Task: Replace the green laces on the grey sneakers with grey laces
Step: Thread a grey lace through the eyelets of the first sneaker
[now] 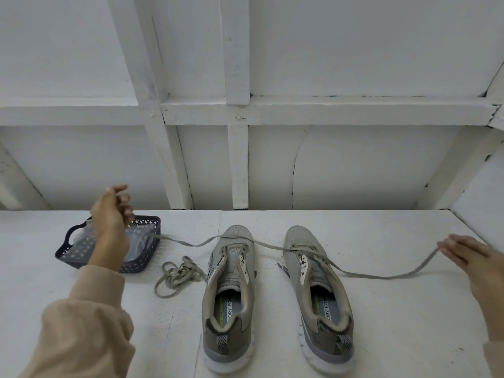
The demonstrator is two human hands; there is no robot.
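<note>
From my station I see one long lace [381, 276] stretched wide between both hands, and the spread makes sense: held out like this, the two halves can be compared and evened before lacing goes further. The right hand [474, 266] is out at the far right just above the surface [409, 323], its fingers [451, 245] pinching the lace's end. The left hand [111, 214] is raised over the basket [148, 222] with its fingers curled; the lace runs up behind the heel of that hand, so it appears to be gripping the other end, though the contact itself is hidden from me. In between, the lace drapes over the toe of the left sneaker [229, 296] and crosses the lowest eyelets of the right sneaker [319, 296], which I judge is the shoe in hand. Both sneakers stand side by side, toes away from me, their upper eyelets bare. A second lace lies in a loose heap [177, 274] just beside the left sneaker, touching neither hand, probably parked there to keep it out of the threading. The basket holds a plastic bag [139, 241]. Most of the lacing remains.
</note>
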